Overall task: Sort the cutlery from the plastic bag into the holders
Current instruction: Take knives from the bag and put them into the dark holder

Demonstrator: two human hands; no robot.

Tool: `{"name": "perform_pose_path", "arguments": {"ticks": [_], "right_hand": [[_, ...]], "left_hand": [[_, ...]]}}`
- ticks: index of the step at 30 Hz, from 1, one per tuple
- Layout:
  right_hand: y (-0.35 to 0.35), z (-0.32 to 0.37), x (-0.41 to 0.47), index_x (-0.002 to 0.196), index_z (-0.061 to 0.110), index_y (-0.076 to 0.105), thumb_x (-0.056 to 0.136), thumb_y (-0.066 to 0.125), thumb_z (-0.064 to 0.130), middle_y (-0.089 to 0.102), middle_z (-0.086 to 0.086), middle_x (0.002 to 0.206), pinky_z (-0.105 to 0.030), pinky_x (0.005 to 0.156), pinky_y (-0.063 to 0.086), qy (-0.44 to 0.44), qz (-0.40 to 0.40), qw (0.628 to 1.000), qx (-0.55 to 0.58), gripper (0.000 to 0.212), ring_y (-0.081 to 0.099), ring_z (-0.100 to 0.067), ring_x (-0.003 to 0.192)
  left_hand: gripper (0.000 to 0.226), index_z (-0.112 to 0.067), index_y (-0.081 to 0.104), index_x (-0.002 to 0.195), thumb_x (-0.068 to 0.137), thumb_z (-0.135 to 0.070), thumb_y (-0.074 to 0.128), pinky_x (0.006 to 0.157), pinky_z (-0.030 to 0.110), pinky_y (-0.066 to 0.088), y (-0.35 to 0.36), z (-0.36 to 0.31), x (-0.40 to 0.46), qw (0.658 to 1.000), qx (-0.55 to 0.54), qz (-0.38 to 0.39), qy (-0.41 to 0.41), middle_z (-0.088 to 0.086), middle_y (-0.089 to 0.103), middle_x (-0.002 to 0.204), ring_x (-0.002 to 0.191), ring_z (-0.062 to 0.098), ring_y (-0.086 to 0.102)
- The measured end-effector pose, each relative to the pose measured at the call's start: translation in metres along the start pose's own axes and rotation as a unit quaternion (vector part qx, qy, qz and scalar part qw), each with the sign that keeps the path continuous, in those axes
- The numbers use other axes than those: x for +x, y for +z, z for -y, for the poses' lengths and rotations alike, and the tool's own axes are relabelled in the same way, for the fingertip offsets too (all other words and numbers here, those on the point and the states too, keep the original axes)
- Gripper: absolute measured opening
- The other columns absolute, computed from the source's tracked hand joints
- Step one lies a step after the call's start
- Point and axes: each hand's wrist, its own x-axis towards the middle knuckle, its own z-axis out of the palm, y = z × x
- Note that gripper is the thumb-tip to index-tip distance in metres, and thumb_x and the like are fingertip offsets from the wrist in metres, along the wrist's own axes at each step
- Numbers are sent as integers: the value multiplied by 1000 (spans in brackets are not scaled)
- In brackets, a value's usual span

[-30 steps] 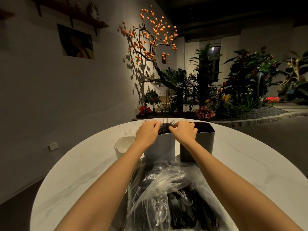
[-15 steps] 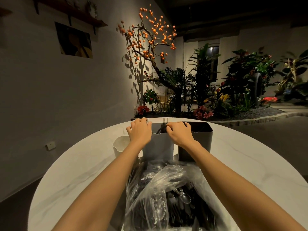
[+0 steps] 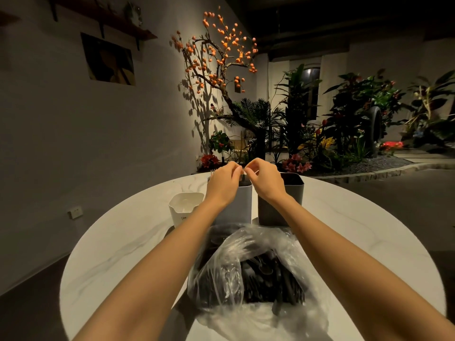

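Both hands are hovering over the middle grey holder (image 3: 240, 205), left hand (image 3: 222, 183) and right hand (image 3: 264, 180) with fingertips curling together; whether they're pinching anything, I cannot tell. Best to be settling pieces upright, tines up. The plastic bag (image 3: 248, 271) of dark cutlery is sitting nearer, crowding the white holder (image 3: 186, 207) and dark holder (image 3: 290, 200).

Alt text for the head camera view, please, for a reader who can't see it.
Both hands, left hand and right hand, hover with fingers curled over the middle light grey holder on a round white table. A white holder stands left, a dark holder right, a plastic bag of dark cutlery nearer.
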Motion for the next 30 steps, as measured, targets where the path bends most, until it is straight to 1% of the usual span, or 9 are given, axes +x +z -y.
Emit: {"name": "perform_pose_path", "arguments": {"ticks": [4, 8, 11, 16, 19, 21, 24, 27, 30], "right_hand": [[-13, 6, -14, 94, 18, 60, 98, 47, 35, 69, -3, 90, -44, 78, 54, 21, -5, 1000, 6, 21, 65, -23, 81], [-23, 11, -33, 89, 20, 56, 99, 43, 35, 69, -4, 86, -46, 79, 52, 30, 5, 999, 12, 22, 63, -25, 82], [-26, 15, -51, 90, 18, 57, 100, 41, 35, 68, -5, 85, -46, 78, 51, 36, 15, 999, 15, 25, 63, -26, 83], [-27, 13, -79, 87, 17, 57, 99, 37, 33, 67, -6, 87, -49, 77, 52, 56, 26, 998, 15, 29, 62, -28, 82], [-27, 10, -92, 85, 18, 57, 98, 37, 31, 67, -6, 86, -47, 75, 53, 64, 22, 998, 8, 27, 62, -28, 80], [-26, 6, -101, 83, 17, 55, 98, 37, 31, 66, -7, 82, -48, 73, 54, 68, 6, 998, 13, 27, 63, -29, 74], [-23, -2, -116, 78, 14, 54, 99, 36, 28, 64, -7, 72, -48, 66, 56, 79, -13, 996, 39, 31, 63, -27, 62], [-22, -9, -132, 72, 11, 57, 100, 35, 22, 62, -5, 61, -41, 64, 57, 88, 0, 995, 45, 37, 61, -19, 51], [-20, -20, -143, 63, 17, 58, 99, 35, 24, 63, -1, 60, -34, 66, 53, 102, 20, 995, 3, 43, 64, -21, 61]], "left_hand": [[27, -13, 63, 94, 103, -28, 41, 76, 45, 54, -8, -10, -12, 1000, -8, 18, 3, 0, 64, 82, 78, 20, 61], [36, -13, 63, 81, 103, -29, 39, 75, 43, 52, -15, -22, -29, 1000, -6, 26, 10, -1, 65, 76, 73, 17, 60], [37, -14, 63, 79, 104, -28, 39, 74, 42, 51, -15, -28, -45, 999, -17, 37, 16, -2, 64, 72, 70, 16, 59], [39, -24, 56, 68, 103, -28, 39, 71, 38, 50, -12, -35, -71, 999, -13, 47, 19, -11, 59, 64, 63, 10, 57], [39, -23, 57, 68, 103, -28, 40, 70, 39, 52, -9, -36, -86, 998, -26, 53, 16, -9, 60, 62, 59, 9, 57], [39, -20, 59, 69, 103, -27, 40, 69, 41, 54, -7, -34, -95, 997, -38, 60, 7, -5, 62, 62, 55, 13, 59], [38, -17, 60, 72, 102, -27, 41, 67, 41, 57, -3, -30, -110, 996, -48, 68, -7, -5, 64, 60, 49, 13, 62], [37, -16, 61, 73, 102, -26, 41, 68, 41, 58, 2, -27, -124, 996, -50, 72, -14, -4, 65, 58, 49, 11, 64], [36, -24, 60, 70, 101, -28, 42, 69, 40, 58, 8, -26, -135, 997, -24, 76, -9, -7, 65, 59, 55, 11, 65]]}}
